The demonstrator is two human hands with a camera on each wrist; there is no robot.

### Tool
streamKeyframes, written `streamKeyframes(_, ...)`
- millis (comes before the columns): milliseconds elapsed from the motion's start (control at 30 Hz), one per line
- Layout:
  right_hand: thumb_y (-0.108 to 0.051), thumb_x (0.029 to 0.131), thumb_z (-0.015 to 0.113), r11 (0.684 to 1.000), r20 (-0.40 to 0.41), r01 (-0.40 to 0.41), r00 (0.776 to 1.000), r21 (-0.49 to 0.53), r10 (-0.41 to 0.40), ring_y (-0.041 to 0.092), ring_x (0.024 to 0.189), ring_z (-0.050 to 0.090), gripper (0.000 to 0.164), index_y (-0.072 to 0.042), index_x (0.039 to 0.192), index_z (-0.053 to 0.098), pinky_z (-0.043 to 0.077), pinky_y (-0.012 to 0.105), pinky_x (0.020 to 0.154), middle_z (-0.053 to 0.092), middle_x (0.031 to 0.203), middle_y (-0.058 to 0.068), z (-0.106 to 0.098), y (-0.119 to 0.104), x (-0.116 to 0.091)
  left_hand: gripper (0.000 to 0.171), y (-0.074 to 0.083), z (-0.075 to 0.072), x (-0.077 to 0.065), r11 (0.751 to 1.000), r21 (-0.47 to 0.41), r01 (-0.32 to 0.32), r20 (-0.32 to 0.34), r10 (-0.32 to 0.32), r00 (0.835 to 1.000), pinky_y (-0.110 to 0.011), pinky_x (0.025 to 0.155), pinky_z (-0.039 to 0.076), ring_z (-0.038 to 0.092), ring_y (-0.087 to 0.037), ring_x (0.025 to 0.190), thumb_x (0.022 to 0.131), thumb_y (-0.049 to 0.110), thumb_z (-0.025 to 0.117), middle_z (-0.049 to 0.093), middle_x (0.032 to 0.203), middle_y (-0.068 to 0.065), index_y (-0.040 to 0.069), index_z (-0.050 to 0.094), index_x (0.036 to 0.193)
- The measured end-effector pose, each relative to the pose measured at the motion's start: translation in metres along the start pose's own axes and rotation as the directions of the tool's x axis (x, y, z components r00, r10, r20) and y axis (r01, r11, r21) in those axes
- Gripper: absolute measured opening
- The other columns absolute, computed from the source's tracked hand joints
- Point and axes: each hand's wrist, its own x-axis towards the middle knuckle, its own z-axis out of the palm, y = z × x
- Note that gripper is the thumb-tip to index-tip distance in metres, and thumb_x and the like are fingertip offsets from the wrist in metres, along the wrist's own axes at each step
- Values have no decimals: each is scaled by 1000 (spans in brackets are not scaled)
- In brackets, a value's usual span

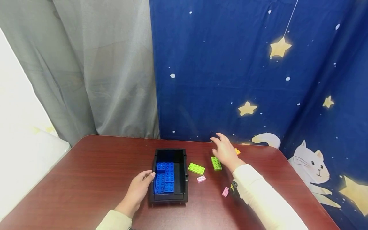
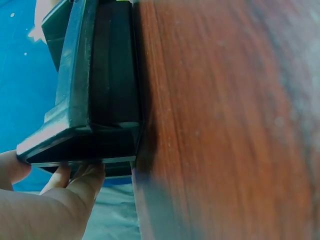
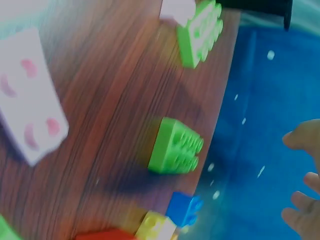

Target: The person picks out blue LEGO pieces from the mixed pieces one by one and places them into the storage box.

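My left hand (image 1: 136, 190) grips the left side of a black bin (image 1: 169, 197), its thumb at the rim and its fingers against the outer wall in the left wrist view. Several blue building bricks (image 1: 164, 183) lie in the bin's left part. Over the table's far right part, my right hand (image 1: 226, 152) hovers with fingers spread, holding nothing. Just below it lies a green brick (image 1: 216, 163). A second green brick (image 1: 196, 168) and a pink brick (image 1: 201, 179) rest between the bin and that hand. Another pink brick (image 1: 225, 191) lies by the right sleeve.
An orange brick (image 1: 237, 151) shows behind the right hand. The right wrist view also holds a small blue brick (image 3: 182, 209), a yellow brick (image 3: 154, 227) and a red piece (image 3: 106, 235). Curtains (image 1: 201, 80) hang along the far edge of the brown table (image 1: 95, 179).
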Motion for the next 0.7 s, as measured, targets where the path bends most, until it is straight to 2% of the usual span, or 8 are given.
streamKeyframes(233,-6,83,68,993,82,-110,990,-40,113,42,131,40,48,-5,131,58,44,57,98,42,143,23,1,23,-1,48,0,0,0,1000,0,0,-9,0,1000,-56,104,38,46,-44,126,102,27,47,53,132,-29,-9,48,133)
streamKeyframes(467,-3,82,64,989,132,-131,982,-64,138,45,128,43,50,-2,131,57,44,56,99,45,139,28,7,36,-1,48,-1,1,1,1000,7,5,-16,-5,1000,-56,104,39,47,-44,126,102,28,47,53,133,-28,-8,49,133)
streamKeyframes(700,-1,82,61,983,201,-162,964,-84,176,46,128,42,51,-1,133,55,43,56,100,44,139,29,11,42,-2,48,-2,1,2,1000,28,4,-17,-4,1000,-57,104,38,44,-45,128,102,29,47,52,134,-28,-6,50,134)
